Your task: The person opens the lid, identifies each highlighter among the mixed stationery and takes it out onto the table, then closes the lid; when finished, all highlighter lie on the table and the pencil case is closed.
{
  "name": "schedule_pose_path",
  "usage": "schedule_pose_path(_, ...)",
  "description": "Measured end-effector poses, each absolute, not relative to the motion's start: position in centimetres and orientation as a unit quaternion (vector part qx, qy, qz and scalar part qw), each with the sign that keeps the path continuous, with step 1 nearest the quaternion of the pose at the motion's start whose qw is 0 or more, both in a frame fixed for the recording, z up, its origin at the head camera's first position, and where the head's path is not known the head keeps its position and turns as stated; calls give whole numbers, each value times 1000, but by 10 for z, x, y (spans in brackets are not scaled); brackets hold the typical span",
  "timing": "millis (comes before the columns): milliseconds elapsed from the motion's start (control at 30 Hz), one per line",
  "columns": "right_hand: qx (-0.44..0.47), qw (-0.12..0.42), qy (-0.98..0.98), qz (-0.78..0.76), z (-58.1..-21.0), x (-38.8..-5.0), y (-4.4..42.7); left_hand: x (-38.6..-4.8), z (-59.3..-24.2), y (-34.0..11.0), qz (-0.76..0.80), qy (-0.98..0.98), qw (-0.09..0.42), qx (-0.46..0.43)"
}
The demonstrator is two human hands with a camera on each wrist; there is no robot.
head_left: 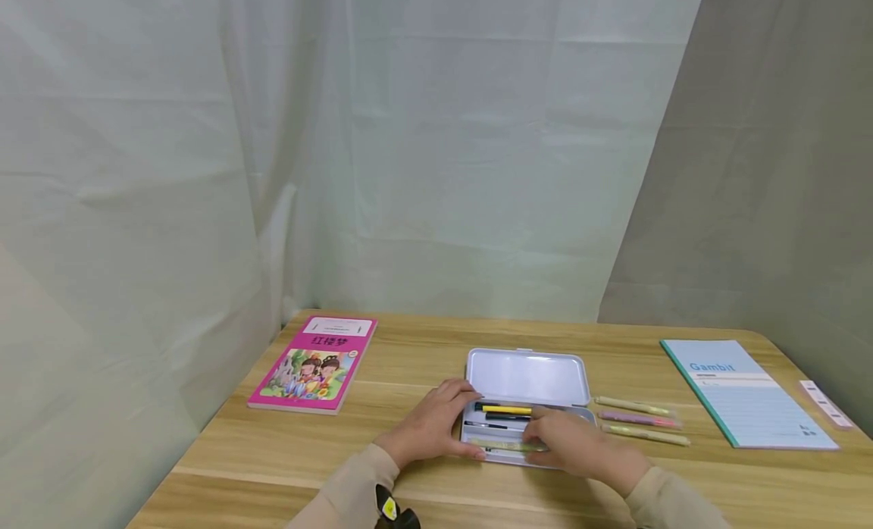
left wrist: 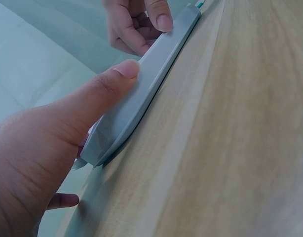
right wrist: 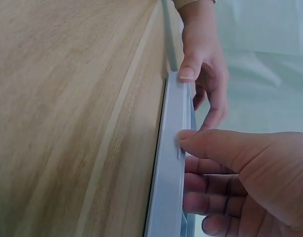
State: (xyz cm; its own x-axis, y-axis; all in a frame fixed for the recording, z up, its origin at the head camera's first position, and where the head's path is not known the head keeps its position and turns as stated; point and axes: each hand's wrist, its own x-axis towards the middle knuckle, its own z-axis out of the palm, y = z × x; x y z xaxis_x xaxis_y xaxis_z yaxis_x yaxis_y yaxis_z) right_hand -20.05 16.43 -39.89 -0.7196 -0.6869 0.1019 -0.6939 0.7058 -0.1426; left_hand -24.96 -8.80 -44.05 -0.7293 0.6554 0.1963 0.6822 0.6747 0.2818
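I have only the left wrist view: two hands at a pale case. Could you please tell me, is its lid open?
Observer: Yes, the head view shows the lid of the case opened away from the person.
Operator: Thank you. Could you name one thing which lies inside?
Observer: A yellow pen lies in its far part.
Operator: And to the right, outside of it?
Observer: Three pens lie there, side by side.

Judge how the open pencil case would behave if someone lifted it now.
The pencil case would probably keep its shape, since its straight walls look rigid. The pens inside would likely slide or roll if it tilted, as they appear to lie loose. The lid might swing, since it stands open along the far edge.
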Motion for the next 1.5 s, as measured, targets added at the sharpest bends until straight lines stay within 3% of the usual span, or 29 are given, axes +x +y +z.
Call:
schedule_pose_path(433, 351, 24, -930, 103, -400, -200, 162, -250, -440, -87, -170, -913, 42, -368)
schedule_pose_path(700, 360, 56, -927, 91, -400, -201, 163, -251, -440, -87, -170, -911, 48, -372)
schedule_pose_path(967, 359, 21, -926, 113, -399, -202, 163, -250, -440, -88, -177, -913, 35, -366)
schedule_pose_path(1500, 362, 23, -915, 179, -400, -202, 173, -250, -442, -89, -176, -915, 35, -362)
